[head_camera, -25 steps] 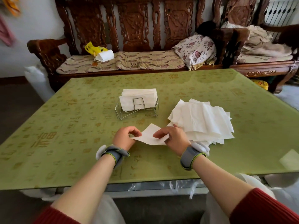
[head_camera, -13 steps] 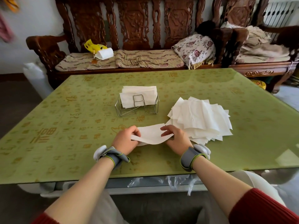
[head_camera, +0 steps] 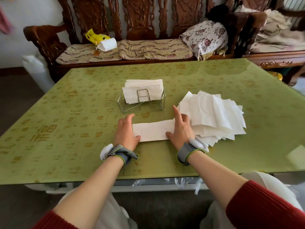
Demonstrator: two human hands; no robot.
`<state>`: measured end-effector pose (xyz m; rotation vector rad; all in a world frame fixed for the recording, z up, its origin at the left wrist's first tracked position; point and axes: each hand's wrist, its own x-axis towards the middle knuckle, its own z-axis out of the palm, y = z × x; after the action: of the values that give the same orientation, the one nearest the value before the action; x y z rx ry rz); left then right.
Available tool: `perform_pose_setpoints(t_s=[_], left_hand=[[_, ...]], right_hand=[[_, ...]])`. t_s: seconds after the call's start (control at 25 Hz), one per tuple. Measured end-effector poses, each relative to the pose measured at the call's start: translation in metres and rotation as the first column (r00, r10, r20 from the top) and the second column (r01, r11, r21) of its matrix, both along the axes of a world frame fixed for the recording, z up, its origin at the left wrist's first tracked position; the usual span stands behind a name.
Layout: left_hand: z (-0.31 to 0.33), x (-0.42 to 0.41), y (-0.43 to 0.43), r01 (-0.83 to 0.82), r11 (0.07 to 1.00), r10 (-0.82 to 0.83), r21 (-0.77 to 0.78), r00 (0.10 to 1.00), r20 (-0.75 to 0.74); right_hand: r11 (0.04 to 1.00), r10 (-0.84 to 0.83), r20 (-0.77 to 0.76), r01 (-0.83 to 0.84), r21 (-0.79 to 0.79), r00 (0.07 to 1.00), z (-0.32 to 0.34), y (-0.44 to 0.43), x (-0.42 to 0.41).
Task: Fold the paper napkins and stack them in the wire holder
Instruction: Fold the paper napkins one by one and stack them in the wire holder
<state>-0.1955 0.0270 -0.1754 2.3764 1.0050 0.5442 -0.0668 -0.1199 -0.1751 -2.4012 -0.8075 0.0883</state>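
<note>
**Napkin now pressed flat into a strip**

Half a second ago both hands pinched a lifted sheet. Now the napkin (head_camera: 152, 132) lies folded on the green table (head_camera: 66, 129). The left hand (head_camera: 126, 133) and right hand (head_camera: 180, 129) press its ends with fingers spread flat. The part-filled wire holder (head_camera: 138, 98) stands just beyond. Another fold probably comes before stacking.

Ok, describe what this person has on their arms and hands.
Each wrist wears a grey fabric strap edged in lime green: left strap, right strap. A rounded white module sits on each: left module, right module. Red ribbed knit sleeves, left sleeve and right sleeve, end near the elbows, leaving the forearms bare. No gloves or rings show.
</note>
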Motion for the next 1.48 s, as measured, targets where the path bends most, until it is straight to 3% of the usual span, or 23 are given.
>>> perform_pose_setpoints(t_s=[0.08,0.16,0.24,0.32,0.52,0.64,0.72,0.8,0.88,1.0,1.2,1.36,1.48], left_hand=[[0.001,0.001,-0.001,0.058,0.987,-0.062,0.147,0.998,0.017],[0.004,0.004,-0.002,0.206,0.964,-0.209,0.171,0.978,0.001],[0.003,0.006,-0.005,0.362,0.93,-0.351,0.059,0.926,-0.139],[0.002,0.007,-0.004,0.419,0.904,-0.393,0.09,0.895,-0.212],[0.011,0.0,0.002,0.345,0.897,-0.298,0.276,0.934,-0.198],[0.022,-0.003,0.012,0.132,0.965,-0.142,0.228,0.989,0.03],[0.029,-0.002,0.027,-0.02,0.988,-0.011,0.151,0.979,0.203],[0.032,0.001,0.043,-0.111,0.988,0.079,0.106,0.961,0.266],[0.029,0.008,0.055,-0.148,0.986,0.124,0.082,0.962,0.242],[0.013,0.02,0.07,-0.106,0.991,0.098,0.083,0.99,0.103],[-0.006,0.029,0.085,0.001,0.976,0.029,0.217,0.99,-0.135],[-0.004,0.029,0.072,-0.01,0.946,0.046,0.325,0.994,-0.103],[0.009,0.044,0.038,0.126,0.931,-0.117,0.343,0.992,-0.047]], right_hand=[[1.0,0.024,0.148,-0.025,0.002,0.989,-0.005,-0.001,-0.001],[0.991,0.132,0.228,-0.125,-0.043,0.965,-0.008,-0.001,-0.001],[0.961,0.269,0.151,-0.255,-0.107,0.951,-0.012,0.0,-0.001],[0.942,0.329,0.057,-0.323,-0.095,0.942,-0.015,0.001,-0.003],[0.932,0.362,0.133,-0.355,-0.077,0.923,-0.006,0.013,-0.006],[0.932,0.352,0.122,-0.359,0.042,0.928,0.0,0.029,-0.002],[0.934,0.288,0.056,-0.294,0.202,0.956,0.008,0.042,0.001],[0.934,0.201,-0.029,-0.182,0.309,0.979,0.018,0.054,0.004],[0.951,0.144,-0.078,-0.115,0.288,0.987,0.02,0.064,0.007],[0.973,0.184,-0.029,-0.178,0.15,0.983,0.003,0.079,0.013],[0.967,0.241,0.099,-0.231,-0.105,0.965,-0.01,0.088,0.021],[0.972,0.229,0.127,-0.22,-0.079,0.965,-0.009,0.081,0.016],[0.951,0.265,0.176,-0.287,0.115,0.948,0.003,0.061,0.012]])
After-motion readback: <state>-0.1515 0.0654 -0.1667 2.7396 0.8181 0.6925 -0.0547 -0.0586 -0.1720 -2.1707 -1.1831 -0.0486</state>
